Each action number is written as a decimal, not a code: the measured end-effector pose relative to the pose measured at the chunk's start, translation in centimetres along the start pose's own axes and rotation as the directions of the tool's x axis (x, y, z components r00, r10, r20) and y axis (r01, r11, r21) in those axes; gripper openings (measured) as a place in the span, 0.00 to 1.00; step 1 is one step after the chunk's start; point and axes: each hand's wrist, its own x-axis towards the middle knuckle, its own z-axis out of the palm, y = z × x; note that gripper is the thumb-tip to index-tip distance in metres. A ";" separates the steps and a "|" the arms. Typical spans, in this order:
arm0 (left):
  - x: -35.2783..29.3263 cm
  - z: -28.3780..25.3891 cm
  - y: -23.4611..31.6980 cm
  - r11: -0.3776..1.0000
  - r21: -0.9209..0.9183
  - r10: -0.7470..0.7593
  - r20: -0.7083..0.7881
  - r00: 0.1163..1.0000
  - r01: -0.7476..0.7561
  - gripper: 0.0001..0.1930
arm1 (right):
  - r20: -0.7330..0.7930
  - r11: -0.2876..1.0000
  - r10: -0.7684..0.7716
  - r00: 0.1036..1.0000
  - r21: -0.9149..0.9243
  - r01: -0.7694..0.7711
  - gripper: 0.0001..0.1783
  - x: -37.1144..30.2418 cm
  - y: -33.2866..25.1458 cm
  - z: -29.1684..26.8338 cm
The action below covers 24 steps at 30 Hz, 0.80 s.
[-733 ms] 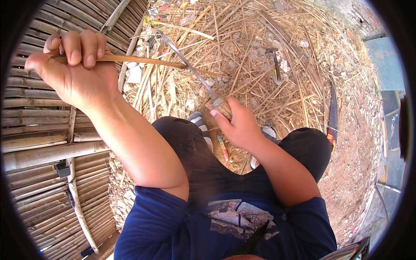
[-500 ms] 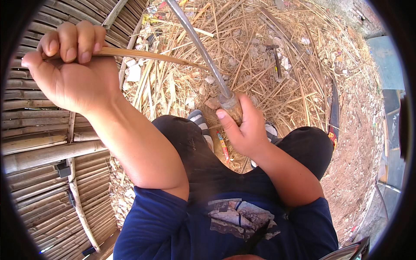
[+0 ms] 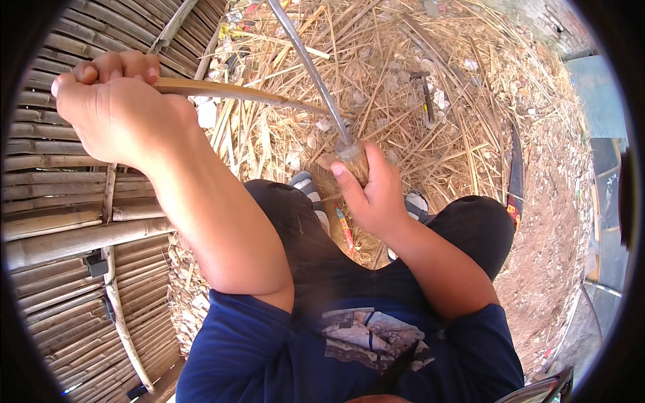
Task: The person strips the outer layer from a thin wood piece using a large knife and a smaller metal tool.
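The left hand (image 3: 114, 114), at ten o'clock, closes its fingers around a bamboo strip (image 3: 235, 93). The right hand (image 3: 376, 195), at centre, grips the wooden handle (image 3: 354, 158) of a long knife, its blade (image 3: 306, 60) crossing the strip toward twelve o'clock.

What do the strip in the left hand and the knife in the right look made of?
The strip looks like split bamboo: tan, fibrous, tapering thin. The knife blade seems bare grey metal with a dull sheen. Its handle looks like brown wood, though the right hand hides most of it. The left hand grips the strip.
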 end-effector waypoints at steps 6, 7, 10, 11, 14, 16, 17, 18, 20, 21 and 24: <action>0.2 0.0 0.1 0.997 0.054 -0.039 -0.146 0.989 0.047 0.08 | 0.114 0.925 0.307 0.945 -0.269 -0.268 0.21 -1.3 6.2 3.0; 0.5 -0.3 -0.1 0.998 0.058 -0.031 -0.136 0.990 0.039 0.08 | 0.103 0.892 0.392 0.914 -0.283 -0.351 0.22 -0.8 7.0 2.8; 0.1 -0.1 0.0 0.999 0.011 -0.033 -0.092 0.995 0.034 0.10 | 0.062 0.925 0.310 0.949 -0.250 -0.286 0.23 0.4 7.6 2.2; -0.1 0.0 0.1 0.999 -0.015 -0.037 -0.073 0.997 0.036 0.10 | 0.063 0.938 0.297 0.953 -0.203 -0.280 0.23 0.4 7.3 2.2; 0.8 -1.3 -0.8 0.945 -0.292 -0.090 0.212 0.973 0.151 0.12 | 0.065 0.979 0.199 0.978 -0.054 -0.196 0.21 0.8 3.6 1.4; 1.6 -2.2 -0.4 0.881 -0.363 -0.144 0.408 0.902 0.305 0.11 | 0.067 0.997 0.030 0.997 0.063 -0.034 0.20 0.8 1.7 0.9; 2.0 -2.6 -0.4 0.839 -0.385 -0.160 0.502 0.850 0.385 0.11 | 0.119 0.998 0.036 0.992 0.049 -0.042 0.20 0.8 1.1 0.4; 2.6 -2.9 -0.4 0.811 -0.368 -0.167 0.601 0.782 0.455 0.15 | 0.170 0.998 0.044 0.984 0.034 -0.051 0.20 0.7 0.8 -0.1; 2.9 -3.1 -0.7 0.804 -0.354 -0.178 0.623 0.762 0.477 0.14 | 0.180 1.000 0.027 0.983 0.004 -0.028 0.20 0.2 1.6 0.3; 2.8 -2.7 -0.8 0.796 -0.349 -0.182 0.642 0.745 0.495 0.14 | 0.127 1.000 0.002 0.992 -0.015 0.000 0.20 -0.3 3.0 1.3; 3.1 -3.1 -0.8 0.822 -0.330 -0.177 0.625 0.760 0.463 0.14 | 0.097 0.999 0.013 0.995 -0.034 -0.009 0.20 -0.7 2.8 2.5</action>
